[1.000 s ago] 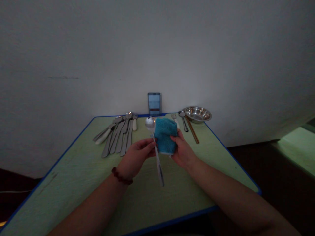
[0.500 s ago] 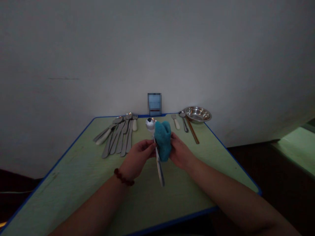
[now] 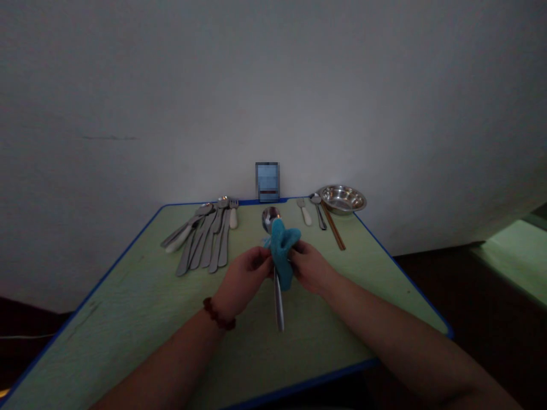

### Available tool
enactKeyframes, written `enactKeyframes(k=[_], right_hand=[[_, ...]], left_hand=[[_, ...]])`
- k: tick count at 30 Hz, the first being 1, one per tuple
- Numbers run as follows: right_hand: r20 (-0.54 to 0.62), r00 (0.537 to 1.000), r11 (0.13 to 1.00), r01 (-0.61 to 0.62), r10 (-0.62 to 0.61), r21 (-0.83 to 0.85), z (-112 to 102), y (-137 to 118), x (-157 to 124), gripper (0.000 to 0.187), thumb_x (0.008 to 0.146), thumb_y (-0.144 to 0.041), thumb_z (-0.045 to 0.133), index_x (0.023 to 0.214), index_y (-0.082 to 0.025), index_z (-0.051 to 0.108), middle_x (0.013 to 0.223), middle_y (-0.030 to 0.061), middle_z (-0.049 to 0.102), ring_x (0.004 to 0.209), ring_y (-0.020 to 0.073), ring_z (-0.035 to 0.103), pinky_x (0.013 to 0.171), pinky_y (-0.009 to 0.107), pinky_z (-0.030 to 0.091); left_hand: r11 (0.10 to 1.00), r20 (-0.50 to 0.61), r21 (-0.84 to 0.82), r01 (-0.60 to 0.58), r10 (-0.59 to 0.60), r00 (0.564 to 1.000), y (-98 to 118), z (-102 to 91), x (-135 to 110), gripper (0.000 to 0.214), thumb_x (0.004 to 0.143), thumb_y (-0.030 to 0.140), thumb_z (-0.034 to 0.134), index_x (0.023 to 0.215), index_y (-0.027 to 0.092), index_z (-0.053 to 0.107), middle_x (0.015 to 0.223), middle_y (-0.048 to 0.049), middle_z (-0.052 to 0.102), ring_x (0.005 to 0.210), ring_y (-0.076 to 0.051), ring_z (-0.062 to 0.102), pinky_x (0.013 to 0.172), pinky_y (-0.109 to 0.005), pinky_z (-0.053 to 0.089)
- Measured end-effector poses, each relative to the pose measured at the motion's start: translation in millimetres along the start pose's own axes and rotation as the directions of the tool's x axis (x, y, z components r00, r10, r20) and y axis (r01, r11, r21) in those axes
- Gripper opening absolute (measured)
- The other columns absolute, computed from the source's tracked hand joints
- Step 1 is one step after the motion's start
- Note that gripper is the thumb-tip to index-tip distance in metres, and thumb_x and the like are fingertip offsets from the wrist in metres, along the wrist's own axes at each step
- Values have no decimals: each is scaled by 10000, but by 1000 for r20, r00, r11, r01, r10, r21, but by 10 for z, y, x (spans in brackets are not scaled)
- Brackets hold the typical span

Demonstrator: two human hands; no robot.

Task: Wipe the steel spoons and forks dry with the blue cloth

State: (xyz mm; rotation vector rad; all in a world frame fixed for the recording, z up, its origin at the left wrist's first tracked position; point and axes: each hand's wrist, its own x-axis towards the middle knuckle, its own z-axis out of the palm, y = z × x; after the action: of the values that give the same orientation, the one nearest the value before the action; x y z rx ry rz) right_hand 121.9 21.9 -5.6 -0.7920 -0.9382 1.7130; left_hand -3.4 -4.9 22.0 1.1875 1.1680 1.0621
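Observation:
Over the middle of the table, my left hand (image 3: pixel 245 280) is closed on a large metal spoon (image 3: pixel 278 304). The spoon's bowl points away toward the wall and its handle points back toward me. My right hand (image 3: pixel 313 266) grips a blue cloth (image 3: pixel 282 256), which is folded against the spoon's upper handle and hides that part. The fingertips of both hands are partly hidden by the cloth.
Several spoons, white-handled pieces and flat-handled cutlery (image 3: pixel 209 245) lie at the left. Back right are a small fork (image 3: pixel 305 213), a spoon (image 3: pixel 319 213), chopsticks (image 3: pixel 335 229) and a steel bowl (image 3: pixel 343 199). A blurred screen (image 3: pixel 268 182) leans on the wall. The green table (image 3: pixel 342 336) has blue edges.
The spoon has turned, so its bowl faces up more and sits slightly to the right. The cloth has shifted lower and is wrapped differently around the handle. Both hands have moved slightly toward me.

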Motion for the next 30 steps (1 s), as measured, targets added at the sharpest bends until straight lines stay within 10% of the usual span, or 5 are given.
enactKeyframes(k=[13,30], right_hand=[[-73,996,999,-45,45,-2,6,-36,5,168,565,-240,666,715,-175,629,772,27,648,714,139,587,732,278,455],[-181,983,995,-19,37,102,-4,-69,24,123,592,-241,616,684,-159,606,660,-8,644,617,108,579,593,233,441]], left_hand=[[973,143,215,-86,55,988,-161,-34,31,118,660,172,516,750,160,591,784,-35,654,775,-196,596,736,-333,467],[998,61,-55,-18,21,998,-157,58,28,208,596,184,603,776,160,502,747,-15,601,752,-189,583,681,-335,458]])
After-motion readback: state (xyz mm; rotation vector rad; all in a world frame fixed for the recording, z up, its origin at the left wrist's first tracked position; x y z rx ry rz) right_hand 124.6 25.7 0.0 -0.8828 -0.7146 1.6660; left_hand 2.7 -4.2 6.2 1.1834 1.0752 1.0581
